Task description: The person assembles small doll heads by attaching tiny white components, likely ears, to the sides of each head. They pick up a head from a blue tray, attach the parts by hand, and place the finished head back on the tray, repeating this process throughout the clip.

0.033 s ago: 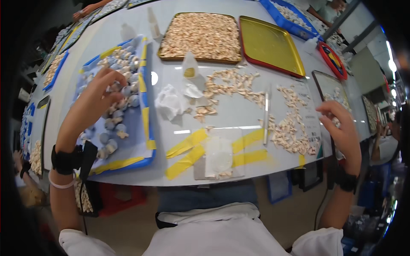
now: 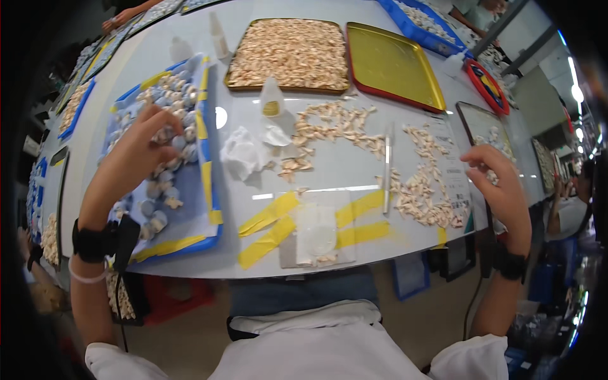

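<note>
A long pale grey worktable (image 2: 392,234) fills the view, its far edge bending with the lens, and more trays line it toward both ends. At the back stand two big metal trays side by side: a gold tray (image 2: 289,54) heaped with small beige pieces, and an empty yellow tray (image 2: 392,63) with a red rim to its right. On the person's left lies a blue tray (image 2: 212,190) edged with yellow tape, carrying rows of small round grey-white caps (image 2: 152,206).

The left hand (image 2: 136,158) rests over this blue tray, fingers curled together and pinching one of the round caps near the tray's middle. The right hand (image 2: 500,190) hovers at the table's right edge, just beside a loose pile of beige pieces (image 2: 421,193) spread on a clear sheet; its fingers are bent inward, thumb near forefinger, but whether they grip anything cannot be told. Both wrists wear black bands.

Another scatter of beige pieces (image 2: 332,123) lies at the centre of the table. In front of the person, a clear plastic sheet (image 2: 316,231) is fixed down with strips of yellow tape (image 2: 272,225). A crumpled white tissue (image 2: 240,152) sits near the blue tray, a small clear bottle (image 2: 272,98) stands behind it, and a thin white stick (image 2: 387,171) lies between the two scatters.
</note>
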`<state>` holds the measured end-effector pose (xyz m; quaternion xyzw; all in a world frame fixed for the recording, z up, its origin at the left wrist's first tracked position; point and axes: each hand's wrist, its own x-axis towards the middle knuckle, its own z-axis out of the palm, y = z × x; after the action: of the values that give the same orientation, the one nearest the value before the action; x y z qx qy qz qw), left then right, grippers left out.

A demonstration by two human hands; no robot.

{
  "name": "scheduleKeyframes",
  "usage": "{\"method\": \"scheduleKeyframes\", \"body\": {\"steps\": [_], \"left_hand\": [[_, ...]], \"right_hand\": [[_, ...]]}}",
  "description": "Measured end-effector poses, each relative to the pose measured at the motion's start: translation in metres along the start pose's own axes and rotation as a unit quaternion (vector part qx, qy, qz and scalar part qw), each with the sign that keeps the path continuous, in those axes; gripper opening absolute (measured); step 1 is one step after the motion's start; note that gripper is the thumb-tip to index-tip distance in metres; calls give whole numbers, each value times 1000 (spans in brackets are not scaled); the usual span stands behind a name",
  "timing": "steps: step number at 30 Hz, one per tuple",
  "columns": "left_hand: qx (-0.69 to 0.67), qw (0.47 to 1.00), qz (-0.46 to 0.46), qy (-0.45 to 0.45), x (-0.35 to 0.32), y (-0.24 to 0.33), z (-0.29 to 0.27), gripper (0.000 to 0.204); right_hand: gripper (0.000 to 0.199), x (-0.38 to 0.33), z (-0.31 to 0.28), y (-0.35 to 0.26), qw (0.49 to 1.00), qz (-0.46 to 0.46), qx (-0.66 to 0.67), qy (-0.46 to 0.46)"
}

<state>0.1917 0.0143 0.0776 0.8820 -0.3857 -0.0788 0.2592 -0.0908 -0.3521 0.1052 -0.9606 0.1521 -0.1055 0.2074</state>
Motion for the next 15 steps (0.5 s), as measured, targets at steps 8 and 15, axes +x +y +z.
{"method": "scheduleKeyframes", "body": {"steps": [8, 15], "left_hand": [[-87, 994, -59, -33, -20, 19, -7, 28], [-154, 985, -6, 74, -101, 43, -5, 35]], "right_hand": [[14, 17, 32, 12, 998, -11, 10, -67], [8, 27, 52, 23, 998, -36, -28, -51]]}}
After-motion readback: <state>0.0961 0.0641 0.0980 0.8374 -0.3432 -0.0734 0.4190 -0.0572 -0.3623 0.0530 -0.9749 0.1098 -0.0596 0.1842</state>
